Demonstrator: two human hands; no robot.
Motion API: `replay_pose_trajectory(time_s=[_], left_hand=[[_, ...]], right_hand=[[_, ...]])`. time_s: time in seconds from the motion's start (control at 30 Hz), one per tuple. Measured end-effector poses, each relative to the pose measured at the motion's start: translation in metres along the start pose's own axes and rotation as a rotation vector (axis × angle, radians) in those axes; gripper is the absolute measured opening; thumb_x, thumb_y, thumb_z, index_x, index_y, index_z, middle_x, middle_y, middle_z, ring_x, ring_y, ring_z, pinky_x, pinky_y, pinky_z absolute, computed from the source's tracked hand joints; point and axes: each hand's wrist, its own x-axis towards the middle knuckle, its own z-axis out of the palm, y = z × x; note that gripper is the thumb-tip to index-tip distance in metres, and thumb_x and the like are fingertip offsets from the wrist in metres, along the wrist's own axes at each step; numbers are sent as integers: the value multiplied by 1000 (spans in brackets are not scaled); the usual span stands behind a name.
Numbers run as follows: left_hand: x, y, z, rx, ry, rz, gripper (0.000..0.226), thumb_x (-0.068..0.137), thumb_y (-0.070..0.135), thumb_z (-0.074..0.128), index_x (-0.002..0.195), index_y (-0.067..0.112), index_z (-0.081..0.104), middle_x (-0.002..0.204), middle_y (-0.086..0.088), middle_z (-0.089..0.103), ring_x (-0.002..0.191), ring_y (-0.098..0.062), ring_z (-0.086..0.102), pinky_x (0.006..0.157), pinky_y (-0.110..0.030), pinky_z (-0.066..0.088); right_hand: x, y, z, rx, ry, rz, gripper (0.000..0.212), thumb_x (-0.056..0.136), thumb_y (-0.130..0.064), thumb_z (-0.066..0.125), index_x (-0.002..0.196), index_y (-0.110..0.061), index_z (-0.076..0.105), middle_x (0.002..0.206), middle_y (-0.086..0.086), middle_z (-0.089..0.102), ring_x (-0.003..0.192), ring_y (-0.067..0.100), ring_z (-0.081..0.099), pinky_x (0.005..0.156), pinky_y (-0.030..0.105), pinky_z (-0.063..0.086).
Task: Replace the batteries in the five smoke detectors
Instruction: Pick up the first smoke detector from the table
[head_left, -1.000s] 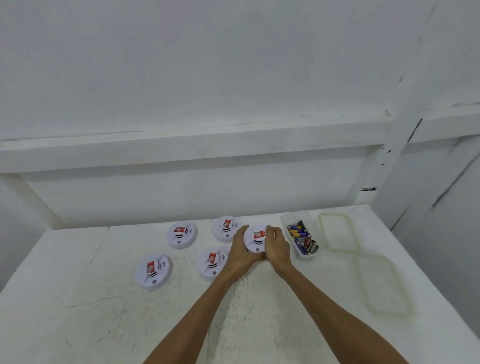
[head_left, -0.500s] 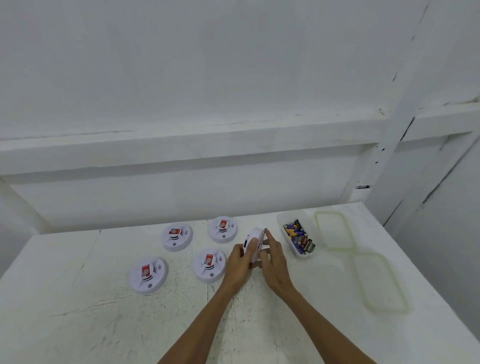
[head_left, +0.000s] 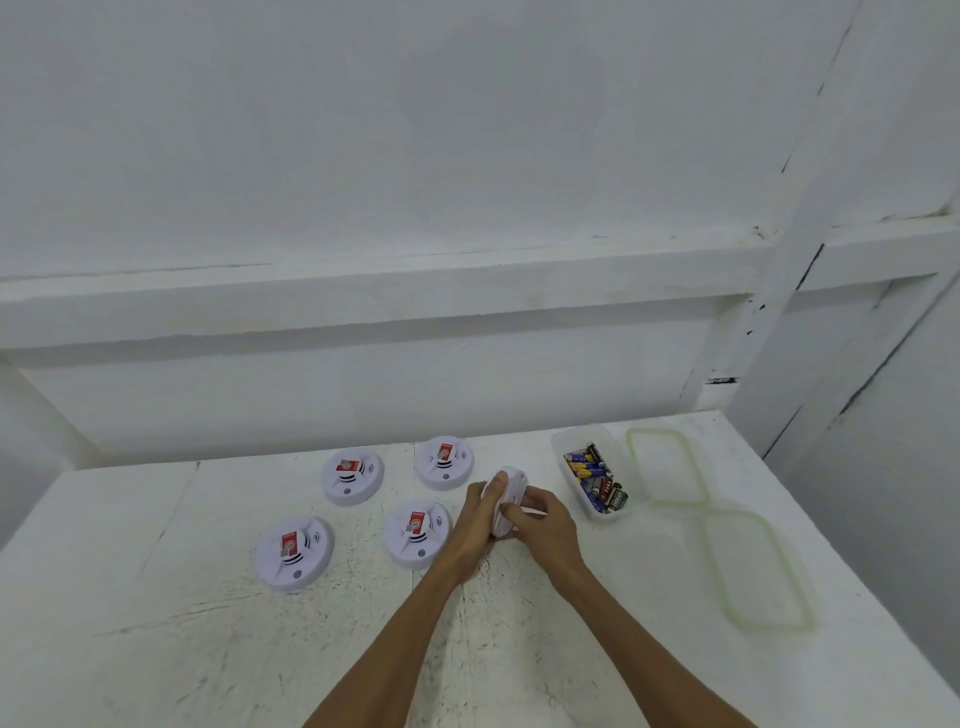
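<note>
The fifth smoke detector (head_left: 508, 496) is mostly hidden: it stands on edge, lifted just above the tabletop (head_left: 156, 623), between the left hand (head_left: 470, 525) and the right hand (head_left: 548, 525). Only its white rim shows, so its face and battery bay cannot be made out. Both hands have their fingers curled round it, grasping it from either side. The forearms are cut off by the near edge of the view.

To the left lie four more detectors, face up with red labels: a far-left detector (head_left: 352, 475), a far-middle detector (head_left: 444, 462), a near-middle detector (head_left: 418, 532) just beside the left hand, and a near-left detector (head_left: 293, 553). To the right, a clear container (head_left: 558, 441) holds mixed batteries (head_left: 595, 475), whose markings are too small to read. Further right are two green-rimmed lids, a far lid (head_left: 631, 452) and a near lid (head_left: 712, 564).
</note>
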Motion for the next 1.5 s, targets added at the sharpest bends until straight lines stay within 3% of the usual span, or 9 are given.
replay_pose_trajectory(time_s=[0.3, 0.5, 0.67, 0.8, 0.93, 1.13, 1.27, 1.4, 1.5], left_hand=[[-5, 1, 4, -60, -47, -32, 71, 90, 74, 54, 140, 24, 62, 133, -13, 70, 123, -30, 68, 104, -53, 55], [-5, -1, 1, -130, -10, -54, 66, 89, 71, 62, 137, 26, 65, 135, -16, 68, 127, -32, 64, 107, -51, 54], [-8, 0, 1, -149, -25, -50, 54, 101, 63, 50, 133, 24, 67, 131, -17, 70, 125, -32, 65, 109, -52, 52], [-11, 1, 4, -124, -15, -16, 73, 86, 72, 61, 140, 22, 62, 137, -19, 66, 129, -33, 62, 111, -54, 50], [-2, -6, 1, -129, -19, 1, 92, 70, 81, 73, 143, 26, 60, 138, -14, 66, 130, -32, 63, 112, -55, 49], [-9, 4, 9, -118, 9, -37, 71, 88, 65, 62, 142, 19, 58, 135, -17, 66, 127, -32, 62, 110, -50, 51], [-14, 8, 7, -195, 12, -90, 45, 97, 60, 53, 120, 25, 69, 109, -7, 78, 111, -26, 68, 100, -46, 53], [-20, 14, 8, -211, 5, -104, 46, 110, 44, 40, 140, 13, 58, 129, -14, 65, 120, -28, 60, 110, -50, 46], [-17, 12, 7, -198, -5, -66, 45, 101, 51, 49, 127, 18, 64, 116, -9, 73, 110, -22, 66, 96, -43, 55]], right_hand=[[7, -5, 3, -158, 33, -50, 43, 82, -32, 77, 118, -15, 61, 105, -4, 66, 86, 7, 64, 65, 9, 46], [9, -3, 8, -259, 49, -149, 58, 68, -44, 76, 117, -18, 59, 105, -1, 64, 91, 13, 65, 74, 27, 59], [9, -2, 8, -290, 53, -201, 57, 64, -49, 72, 113, -23, 58, 101, -4, 62, 90, 13, 65, 73, 31, 60], [6, -4, 9, -275, 61, -208, 54, 65, -49, 71, 111, -26, 56, 100, -5, 61, 88, 12, 65, 69, 27, 59], [5, 0, 9, -242, 63, -200, 48, 79, -37, 75, 121, -22, 58, 110, -3, 61, 93, 11, 63, 65, 12, 48], [11, 3, 7, -230, 63, -221, 48, 83, -39, 74, 124, -18, 61, 111, 0, 65, 90, 11, 65, 69, 16, 53], [14, 2, 4, -262, 48, -245, 50, 76, -39, 77, 119, -19, 62, 106, -3, 65, 83, 7, 64, 65, 14, 53], [15, 4, 7, -259, 57, -266, 49, 70, -42, 76, 113, -20, 62, 103, -3, 66, 83, 7, 64, 65, 22, 57], [16, 4, 7, -250, 64, -265, 49, 72, -42, 76, 113, -20, 62, 104, -4, 66, 83, 6, 64, 65, 17, 55]])
